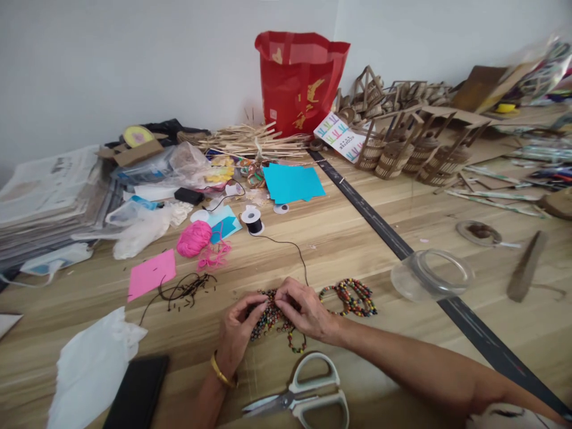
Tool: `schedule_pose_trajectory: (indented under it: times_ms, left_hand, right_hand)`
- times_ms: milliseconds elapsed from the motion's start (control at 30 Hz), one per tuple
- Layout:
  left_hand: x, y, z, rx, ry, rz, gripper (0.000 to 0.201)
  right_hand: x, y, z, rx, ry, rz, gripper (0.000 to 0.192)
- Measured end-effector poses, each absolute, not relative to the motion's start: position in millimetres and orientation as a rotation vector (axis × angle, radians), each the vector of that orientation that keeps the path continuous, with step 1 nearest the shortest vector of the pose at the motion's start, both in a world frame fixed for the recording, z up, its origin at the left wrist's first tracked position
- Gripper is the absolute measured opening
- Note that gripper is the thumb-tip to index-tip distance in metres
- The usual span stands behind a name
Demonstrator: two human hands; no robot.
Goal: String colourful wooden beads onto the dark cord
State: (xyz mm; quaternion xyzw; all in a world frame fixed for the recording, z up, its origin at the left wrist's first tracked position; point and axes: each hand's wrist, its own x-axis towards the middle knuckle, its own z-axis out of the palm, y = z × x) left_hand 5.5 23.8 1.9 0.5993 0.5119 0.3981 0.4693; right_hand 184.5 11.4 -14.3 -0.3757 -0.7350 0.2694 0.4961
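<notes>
While both hands pinch a beaded strand (pixel 272 316) on the bench (pixel 357 238), left hand (pixel 236 333) steadying, right hand (pixel 304 310) should keep its grip near the black cord (pixel 295 247).

No legible text: gold marks on red bag (pixel 298 83), print on white card (pixel 340 137) unreadable.

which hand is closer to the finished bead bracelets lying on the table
Right. The right hand sits just beside the finished bead bracelets, on their left; the left hand lies farther off, beyond the right hand.
</notes>
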Motion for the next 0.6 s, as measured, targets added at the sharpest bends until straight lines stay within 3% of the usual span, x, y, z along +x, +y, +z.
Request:
schedule_pose_trajectory:
  times_ms: [600]
  left_hand:
    - [5.7, 22.8, -0.1, 1.44, 1.23, 0.966, 0.012]
  right_hand:
    - [185.2, 10.2, -13.3, -0.905, -1.794, 0.656, 0.009]
